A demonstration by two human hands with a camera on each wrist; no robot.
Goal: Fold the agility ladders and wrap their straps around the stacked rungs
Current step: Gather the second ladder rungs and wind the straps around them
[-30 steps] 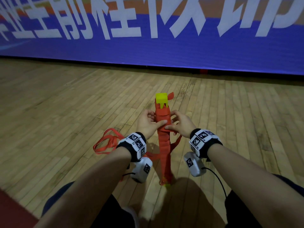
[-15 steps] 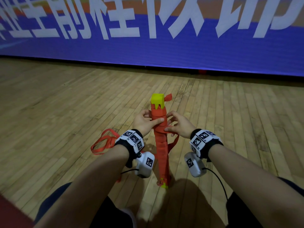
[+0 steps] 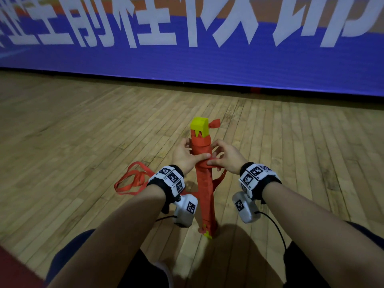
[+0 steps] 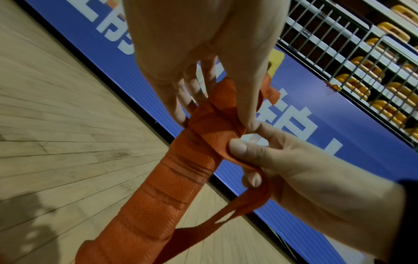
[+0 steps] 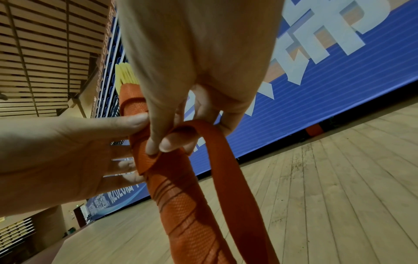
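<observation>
Head view: both hands' fingers [image 3: 204, 156] pinch strap [image 3: 209, 163] around upright rungs [image 3: 204, 196].

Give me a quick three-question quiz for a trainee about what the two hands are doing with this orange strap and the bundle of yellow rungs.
1. True or false: the rung bundle lies flat on the wooden floor.
2. Which hand pinches the free orange strap between thumb and fingertip? A. left hand B. right hand
3. Fill in: the yellow rung ends at the top of the bundle are ___ by strap.

Key: 1 false, it stands upright on one end. 2 B, while the left hand grips the bundle with its thumb pressed on the wraps. 3 uncovered.
</observation>
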